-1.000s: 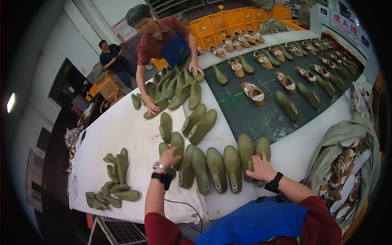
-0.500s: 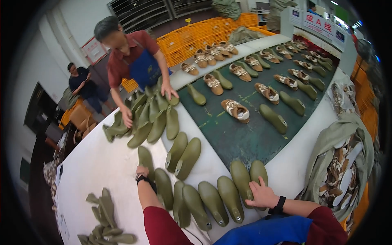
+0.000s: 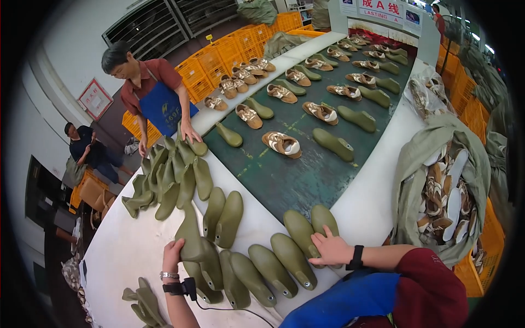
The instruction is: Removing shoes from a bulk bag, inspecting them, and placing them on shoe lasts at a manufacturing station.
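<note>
My left hand (image 3: 173,253) is closed on a green shoe last (image 3: 189,236), which tilts beside and partly over other lasts at the left end of a row. Touching the rightmost pair in that row, my right hand (image 3: 331,249) lies with its fingers spread over a last (image 3: 299,228) and its neighbour (image 3: 322,216). Between my hands, several lasts (image 3: 270,265) lie side by side with their toes pointing away from me. Another pair of lasts (image 3: 228,218) rests just beyond my left hand.
Across the white table (image 3: 131,246), a person in a blue apron (image 3: 164,106) handles a pile of lasts (image 3: 169,169). A green belt (image 3: 262,186) carries brown-and-white shoes (image 3: 281,144) and lasts. A sack of shoe uppers (image 3: 443,191) stands at right. More lasts (image 3: 145,300) lie near left.
The view has swung, shifting the scene leftward. My left hand has drawn the last nearer and tilted it over the row. My right hand stays on the rightmost pair.
</note>
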A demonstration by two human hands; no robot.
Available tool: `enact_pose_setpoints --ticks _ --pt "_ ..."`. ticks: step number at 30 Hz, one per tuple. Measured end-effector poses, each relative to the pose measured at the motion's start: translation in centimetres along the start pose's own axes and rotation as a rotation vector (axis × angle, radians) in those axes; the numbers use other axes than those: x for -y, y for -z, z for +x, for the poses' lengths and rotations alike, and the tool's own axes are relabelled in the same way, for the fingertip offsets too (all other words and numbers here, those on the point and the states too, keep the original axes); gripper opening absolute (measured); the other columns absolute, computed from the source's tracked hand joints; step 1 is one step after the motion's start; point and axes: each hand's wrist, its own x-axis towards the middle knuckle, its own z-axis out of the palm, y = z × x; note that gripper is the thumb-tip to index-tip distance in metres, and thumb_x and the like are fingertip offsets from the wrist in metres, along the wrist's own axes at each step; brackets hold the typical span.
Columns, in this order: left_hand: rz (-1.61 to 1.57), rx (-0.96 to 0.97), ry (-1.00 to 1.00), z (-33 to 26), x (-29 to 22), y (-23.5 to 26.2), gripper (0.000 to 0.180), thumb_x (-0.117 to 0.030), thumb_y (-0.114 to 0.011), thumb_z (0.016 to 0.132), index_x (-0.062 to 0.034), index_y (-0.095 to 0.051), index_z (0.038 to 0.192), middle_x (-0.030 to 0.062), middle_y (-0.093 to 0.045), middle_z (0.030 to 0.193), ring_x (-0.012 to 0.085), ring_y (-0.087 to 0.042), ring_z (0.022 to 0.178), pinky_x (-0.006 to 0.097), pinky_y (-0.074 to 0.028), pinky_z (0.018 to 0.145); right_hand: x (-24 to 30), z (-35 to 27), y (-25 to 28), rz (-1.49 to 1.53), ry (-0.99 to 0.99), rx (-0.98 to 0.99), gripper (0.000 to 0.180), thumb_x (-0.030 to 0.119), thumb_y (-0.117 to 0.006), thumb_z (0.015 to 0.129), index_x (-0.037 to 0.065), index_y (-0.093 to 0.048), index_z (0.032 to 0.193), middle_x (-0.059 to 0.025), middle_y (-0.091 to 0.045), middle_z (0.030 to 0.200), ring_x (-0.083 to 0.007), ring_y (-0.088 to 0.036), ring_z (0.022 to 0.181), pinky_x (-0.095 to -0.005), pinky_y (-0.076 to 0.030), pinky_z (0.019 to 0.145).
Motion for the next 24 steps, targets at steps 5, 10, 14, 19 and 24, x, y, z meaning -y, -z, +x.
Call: enact_pose_setpoints --ticks 5,10,14,19,24 --pt "0.970 -0.073 -0.413 -5.0 -5.4 -12.2 0.045 -0.044 -0.064 0.074 0.0005 -0.059 0.075 0.0206 -0.062 0.072 0.0380 -0.060 0.070 0.045 -0.047 0.062 -2.3 -2.3 0.0 0.059 0.067 -0.189 0.068 0.055 -0.058 0.077 0.010 -0.045 0.127 -0.0223 -0.047 0.120 -0.0452 -0.050 0.105 -0.0442 -0.051 0.077" --pt "1.319 0.084 -0.303 -4.9 -1.3 -20.3 0.045 -0.040 -0.065 0.075 0.0002 -0.058 0.094 0.0217 -0.064 0.086 0.0350 -0.064 0.080 0.042 -0.052 0.072 -2.9 -4.8 2.2 0.215 -0.041 0.231 0.064 0.036 -0.058 0.079 0.011 -0.034 0.133 -0.0187 -0.062 0.075 -0.0364 -0.061 0.062 -0.0467 -0.048 0.056" --pt "1.233 -0.001 -0.279 -8.5 -2.3 -19.7 0.043 -0.034 -0.066 0.075 -0.0004 -0.056 0.101 0.0199 -0.065 0.081 0.0352 -0.064 0.077 0.043 -0.052 0.070 -5.6 -3.0 2.3 0.288 -0.004 0.153 0.054 0.019 -0.052 0.078 0.009 -0.037 0.129 -0.0208 -0.061 0.071 -0.0390 -0.060 0.063 -0.0485 -0.047 0.057" --pt "0.871 0.138 -0.382 -20.8 -6.0 -21.7 0.045 -0.029 -0.066 0.077 -0.0038 -0.054 0.112 0.0150 -0.065 0.072 0.0331 -0.064 0.069 0.041 -0.051 0.063 -10.9 6.6 1.3 0.047 0.159 -0.192 0.055 0.019 -0.052 0.079 0.013 -0.034 0.131 -0.0211 -0.061 0.083 -0.0368 -0.061 0.076 -0.0467 -0.048 0.061" --pt "0.624 0.361 -0.426 -28.9 -6.4 -29.8 0.043 -0.024 -0.066 0.079 -0.0043 -0.053 0.115 0.0128 -0.066 0.076 0.0303 -0.065 0.070 0.037 -0.051 0.062 -12.2 9.4 1.1 0.096 0.032 0.226 0.045 0.021 -0.054 0.080 0.009 -0.051 0.124 -0.0215 -0.058 0.107 -0.0346 -0.058 0.097 -0.0420 -0.045 0.087"
